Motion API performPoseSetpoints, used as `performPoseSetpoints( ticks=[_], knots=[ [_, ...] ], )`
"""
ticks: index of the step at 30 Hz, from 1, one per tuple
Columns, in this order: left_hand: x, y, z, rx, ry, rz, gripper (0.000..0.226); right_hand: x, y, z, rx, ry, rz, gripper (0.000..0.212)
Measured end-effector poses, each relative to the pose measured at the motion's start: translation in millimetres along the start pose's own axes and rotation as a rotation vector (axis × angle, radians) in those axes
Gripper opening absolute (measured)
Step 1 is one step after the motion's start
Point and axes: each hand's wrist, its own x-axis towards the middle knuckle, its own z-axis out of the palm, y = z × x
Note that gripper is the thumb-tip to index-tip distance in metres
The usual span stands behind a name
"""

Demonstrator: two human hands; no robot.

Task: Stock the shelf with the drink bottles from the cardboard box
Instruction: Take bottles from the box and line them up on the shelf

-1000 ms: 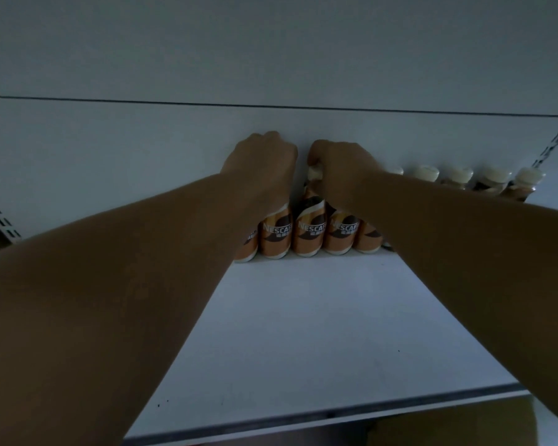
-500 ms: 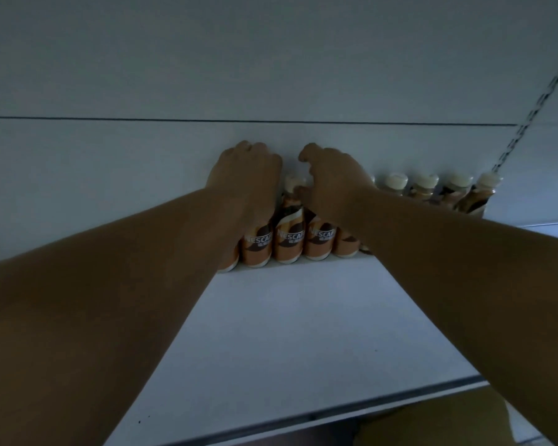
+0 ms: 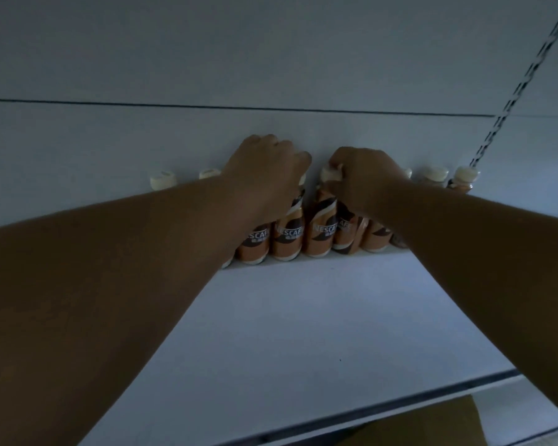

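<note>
A row of orange and brown coffee drink bottles (image 3: 287, 239) with cream caps stands against the back wall of the white shelf (image 3: 303, 317). My left hand (image 3: 264, 169) is curled over the tops of bottles left of centre, its fingers hidden behind it. My right hand (image 3: 364, 175) pinches the cream cap of a bottle (image 3: 322, 226) in the middle of the row. More caps (image 3: 163, 180) show to the left of my left arm, and other caps (image 3: 432, 175) to the right. A corner of the cardboard box (image 3: 432, 423) lies below the shelf edge.
The shelf's front edge (image 3: 384, 403) runs across the bottom right. A slotted upright rail (image 3: 512, 91) climbs the back wall at the right. A seam crosses the back panel (image 3: 207, 43) above the bottles.
The view has shifted, so both hands and the bottle row sit further left and lower. More caps now show left of my left arm. Both hands stay on the bottle tops.
</note>
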Motion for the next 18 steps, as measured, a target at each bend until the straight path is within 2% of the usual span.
performPoseSetpoints(
  ticks=[4, 18],
  knots=[
    [12.7, 1.4, 0.4, 0.022, -0.013, 0.007, 0.027, 7.0, 2.8, 4.8, 0.050, 0.001, -0.007, 0.031],
    [19.8, 6.4, -2.2, 0.045, -0.076, -0.065, 0.032, 8.6, 6.8, 4.0, 0.113, -0.067, -0.055, 0.026]
  ],
)
